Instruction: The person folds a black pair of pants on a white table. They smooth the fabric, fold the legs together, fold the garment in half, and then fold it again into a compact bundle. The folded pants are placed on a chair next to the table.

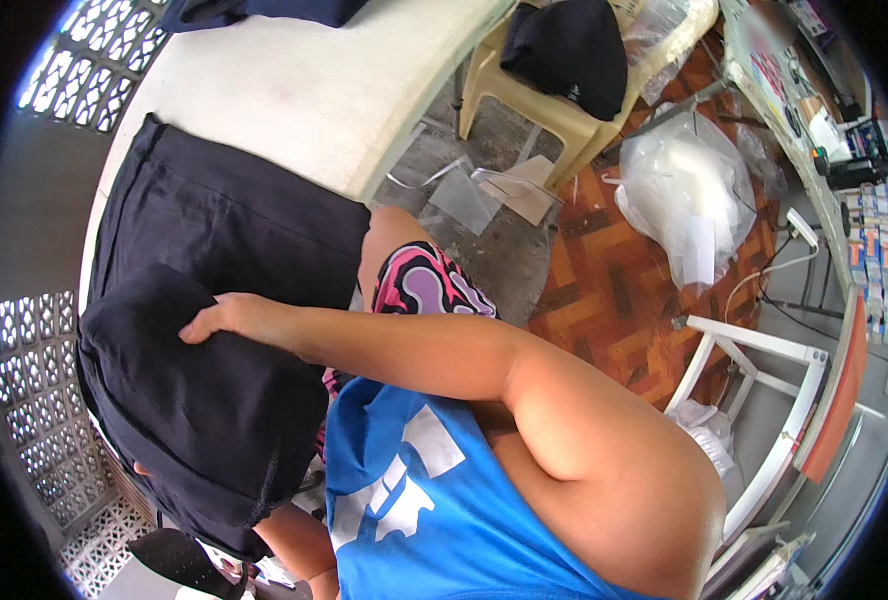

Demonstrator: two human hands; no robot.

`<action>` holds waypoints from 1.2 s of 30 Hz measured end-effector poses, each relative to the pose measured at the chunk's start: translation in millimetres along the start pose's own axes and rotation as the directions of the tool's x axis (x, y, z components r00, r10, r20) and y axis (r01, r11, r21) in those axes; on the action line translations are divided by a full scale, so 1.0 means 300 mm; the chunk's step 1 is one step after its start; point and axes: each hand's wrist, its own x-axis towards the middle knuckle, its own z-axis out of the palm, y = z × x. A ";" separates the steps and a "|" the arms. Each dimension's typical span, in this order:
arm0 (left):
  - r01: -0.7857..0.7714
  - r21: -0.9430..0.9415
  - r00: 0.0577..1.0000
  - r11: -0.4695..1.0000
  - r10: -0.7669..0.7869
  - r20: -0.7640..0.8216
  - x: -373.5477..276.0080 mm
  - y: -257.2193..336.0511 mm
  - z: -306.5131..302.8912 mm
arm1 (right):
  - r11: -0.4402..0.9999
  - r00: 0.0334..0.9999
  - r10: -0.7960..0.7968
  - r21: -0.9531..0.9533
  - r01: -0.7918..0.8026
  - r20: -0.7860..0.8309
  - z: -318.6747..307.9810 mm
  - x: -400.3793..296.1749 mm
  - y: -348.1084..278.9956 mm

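A black fabric garment [211, 405] is bunched in front of me at the table's near end. My right hand [218, 319] grips its upper fold, with the thumb on top and the other fingers hidden by cloth. My left forearm runs under the same garment from below. Of my left hand [141, 469], only a fingertip shows at the cloth's lower left edge, so its grip is hidden. Beyond the bunched part, black cloth with a long seamed edge [256, 195] lies flat on the white table [294, 90]; whether both are one piece is unclear.
Dark folded cloth [264, 11] lies at the table's far end. A beige plastic chair [541, 112] bears a black garment [571, 56]. On the floor are a filled clear plastic bag [684, 195] and scraps [466, 199]. A white metal frame [759, 345] stands at right.
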 end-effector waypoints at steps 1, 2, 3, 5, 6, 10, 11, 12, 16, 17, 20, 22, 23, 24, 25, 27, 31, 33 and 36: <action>0.001 -0.002 1.000 1.000 -0.001 0.013 -0.009 0.016 0.007 | 1.000 0.999 0.006 -0.011 -0.005 0.053 0.016 -0.022 -0.018; -0.008 0.000 0.999 1.000 0.008 0.038 -0.020 0.034 0.016 | 0.998 0.987 0.017 -0.057 -0.026 -0.160 0.065 -0.052 -0.022; -0.028 -0.003 0.998 1.000 0.028 0.054 -0.037 0.052 0.020 | 0.995 0.990 0.087 0.050 -0.082 -0.109 0.062 -0.041 -0.029; -0.083 0.001 0.991 0.997 0.082 0.110 -0.047 0.095 0.053 | 0.946 0.977 0.214 0.246 -0.212 0.016 0.012 0.004 -0.034; -0.118 -0.005 0.984 0.993 0.118 0.133 -0.054 0.108 0.057 | 0.921 0.977 0.155 0.335 -0.197 0.149 -0.001 0.001 -0.045; -0.295 0.058 0.942 0.954 0.280 0.187 -0.002 0.138 0.166 | 0.980 0.990 0.115 0.153 -0.126 0.082 0.035 -0.070 -0.052; -0.304 0.055 0.936 0.951 0.288 0.204 0.003 0.119 0.193 | 0.998 0.998 0.015 0.056 -0.018 0.053 0.053 -0.087 -0.055; -0.276 0.031 0.934 0.961 0.260 0.244 -0.005 0.119 0.219 | 0.994 0.996 0.086 0.072 -0.084 -0.034 0.066 -0.115 -0.082; 0.042 -0.181 0.781 0.983 0.081 0.619 -0.068 0.107 0.253 | 0.990 0.991 0.125 0.057 -0.127 0.042 0.065 -0.139 -0.094; -0.103 -0.127 0.804 0.987 0.157 0.573 -0.034 0.075 0.230 | 0.994 0.995 0.084 0.071 -0.088 0.053 0.068 -0.153 -0.096; -0.480 0.087 0.796 0.873 0.391 0.463 0.148 -0.076 0.144 | 0.996 0.998 -0.053 0.065 0.054 -0.022 0.062 -0.212 -0.096; -0.576 0.219 0.775 0.787 0.441 0.452 0.181 -0.114 0.180 | 0.996 0.964 -0.087 -0.021 0.084 -0.253 0.033 -0.274 -0.146; -0.581 0.271 0.779 0.767 0.429 0.456 0.156 -0.110 0.222 | 0.996 0.933 -0.089 -0.031 0.083 -0.348 -0.004 -0.322 -0.176; -0.503 0.294 0.812 0.813 0.328 0.483 0.016 -0.027 0.372 | 0.996 0.890 -0.090 -0.043 0.080 -0.448 -0.041 -0.368 -0.208; -0.422 0.323 0.836 0.847 0.226 0.500 -0.063 0.017 0.453 | 0.984 0.847 -0.166 -0.034 0.173 -0.504 -0.103 -0.418 -0.250; -0.605 0.517 0.786 0.606 0.352 0.509 -0.034 -0.028 0.359 | 0.887 0.710 -0.405 -0.058 0.459 -0.577 -0.271 -0.516 -0.322; -0.787 0.588 0.608 0.187 0.404 0.684 -0.058 -0.067 0.362 | 0.441 0.184 -0.815 -0.383 0.812 -0.549 -0.316 -0.696 -0.537; -0.800 0.599 0.560 0.028 0.394 0.729 -0.087 -0.062 0.395 | 0.419 0.160 -0.850 -0.461 0.782 -0.501 -0.455 -0.806 -0.697; -0.770 0.634 0.565 -0.070 0.387 0.729 -0.088 -0.064 0.435 | 0.294 0.048 -0.899 -0.518 0.803 -0.435 -0.593 -0.893 -0.895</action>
